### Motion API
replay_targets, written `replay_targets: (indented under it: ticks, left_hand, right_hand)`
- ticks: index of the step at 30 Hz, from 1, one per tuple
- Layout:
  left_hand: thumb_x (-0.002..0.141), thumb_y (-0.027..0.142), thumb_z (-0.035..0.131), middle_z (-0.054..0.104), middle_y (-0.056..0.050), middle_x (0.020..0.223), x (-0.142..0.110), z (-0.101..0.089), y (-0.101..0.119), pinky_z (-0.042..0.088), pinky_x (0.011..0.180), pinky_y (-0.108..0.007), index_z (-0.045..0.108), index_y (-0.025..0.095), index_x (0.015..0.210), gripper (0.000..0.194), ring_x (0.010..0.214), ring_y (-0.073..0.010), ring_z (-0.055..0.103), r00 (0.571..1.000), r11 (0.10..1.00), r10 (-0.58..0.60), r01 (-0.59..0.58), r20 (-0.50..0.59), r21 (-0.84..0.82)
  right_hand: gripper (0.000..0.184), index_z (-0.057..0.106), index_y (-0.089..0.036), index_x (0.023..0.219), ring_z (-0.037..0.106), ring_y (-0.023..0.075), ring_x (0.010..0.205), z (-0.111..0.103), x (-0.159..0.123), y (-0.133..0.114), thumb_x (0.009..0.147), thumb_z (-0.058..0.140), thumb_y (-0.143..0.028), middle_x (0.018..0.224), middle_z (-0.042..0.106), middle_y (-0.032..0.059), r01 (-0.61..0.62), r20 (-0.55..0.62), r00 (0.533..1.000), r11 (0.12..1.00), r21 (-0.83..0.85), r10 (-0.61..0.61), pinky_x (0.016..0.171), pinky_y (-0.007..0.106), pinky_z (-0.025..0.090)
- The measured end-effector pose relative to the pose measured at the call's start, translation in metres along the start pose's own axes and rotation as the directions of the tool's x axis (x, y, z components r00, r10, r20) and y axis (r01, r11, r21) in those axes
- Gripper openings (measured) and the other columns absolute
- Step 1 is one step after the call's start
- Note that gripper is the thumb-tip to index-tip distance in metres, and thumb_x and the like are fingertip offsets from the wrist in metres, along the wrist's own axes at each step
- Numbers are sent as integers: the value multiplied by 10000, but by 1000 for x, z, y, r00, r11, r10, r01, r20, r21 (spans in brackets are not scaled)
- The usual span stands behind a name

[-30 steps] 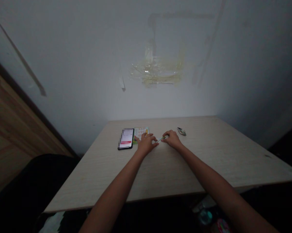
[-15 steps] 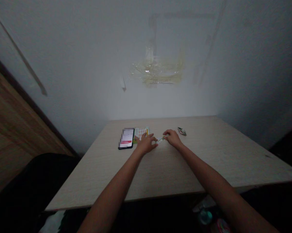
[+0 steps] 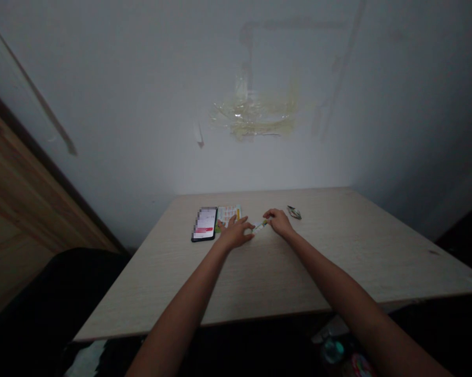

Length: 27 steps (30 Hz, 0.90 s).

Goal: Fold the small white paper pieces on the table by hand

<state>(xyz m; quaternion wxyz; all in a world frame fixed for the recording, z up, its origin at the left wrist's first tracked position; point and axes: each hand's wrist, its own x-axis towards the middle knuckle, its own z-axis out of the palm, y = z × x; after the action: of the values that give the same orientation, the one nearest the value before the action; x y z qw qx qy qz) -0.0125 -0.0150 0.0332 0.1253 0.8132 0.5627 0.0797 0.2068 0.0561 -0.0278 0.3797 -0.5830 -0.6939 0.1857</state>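
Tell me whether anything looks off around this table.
Yes: a shiny, yellowed patch of old tape residue sticks to the wall above the table, inside faint rectangular marks, so it looks damaged.

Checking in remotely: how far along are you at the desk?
Set down already: a black phone beside a printed card. In hand: the right hand pinches one end of a slim green-and-white tube, while the left hand lies spread by the other end, fingers on the card. Still untouched: a crumpled foil wrapper beyond the right hand, and the phone.
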Motion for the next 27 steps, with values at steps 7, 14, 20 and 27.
replay_targets:
  ticks: [7,14,20,27]
  left_hand:
    - [859,503,595,334,37,1589,2,4,-4,18,1008,-844,612,454,1243,387,1487,-416,127,1000,1000,5,-5,4,8]
    - [829,541,610,401,49,1552,-1,8,-4,-49,1003,-837,632,487,1206,382,1480,-410,154,995,999,4,1,-100,51]
    - [825,465,624,496,47,1485,-5,10,0,-106,1017,-820,662,457,1169,346,1451,-391,247,985,999,20,-15,-173,29]
    - [837,502,630,574,19,1411,-5,15,0,-112,1080,-765,694,381,1130,323,1403,-349,340,968,997,74,-74,-240,7]
  right_hand:
    - [295,747,-219,881,644,187,921,1,3,4,708,594,-35,924,745,34,33,4,999,999,38,-33,855,305,476]
    - [243,767,-239,904,624,207,996,-4,-3,4,761,614,-115,996,730,48,88,26,996,996,-34,-87,931,344,451]
    - [248,767,-251,960,581,216,1056,-12,-16,3,775,639,-148,1040,707,44,272,111,958,959,-83,-263,1002,370,395]
    - [194,767,-237,975,554,242,1078,-17,-25,-7,797,689,-249,1056,692,65,312,115,947,944,-103,-301,989,389,404]
